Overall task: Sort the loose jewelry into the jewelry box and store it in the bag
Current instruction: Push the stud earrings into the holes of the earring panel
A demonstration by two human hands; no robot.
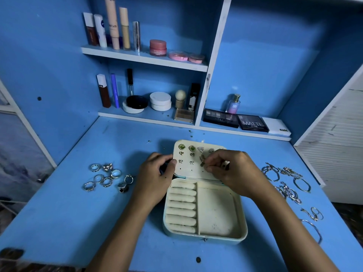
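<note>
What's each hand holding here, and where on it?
Left hand grips the left edge of the open lid. Right hand pinches a dangling earring against the lid; where on it cannot be told.

Home dressing corner indicated: blue-painted vanity desk (82,213) built with white-edged shelves (144,59). Upper shelf lined with upright cosmetic tubes (114,24), pink cream jar (158,47), pink compacts (186,56). Lower shelf stocked with powder jars (160,101), perfume bottle (233,104), eyeshadow palettes (235,119). Open jewelry box (205,207) set on desk, rings (107,177) and bracelets (284,181) spread alongside.
</note>
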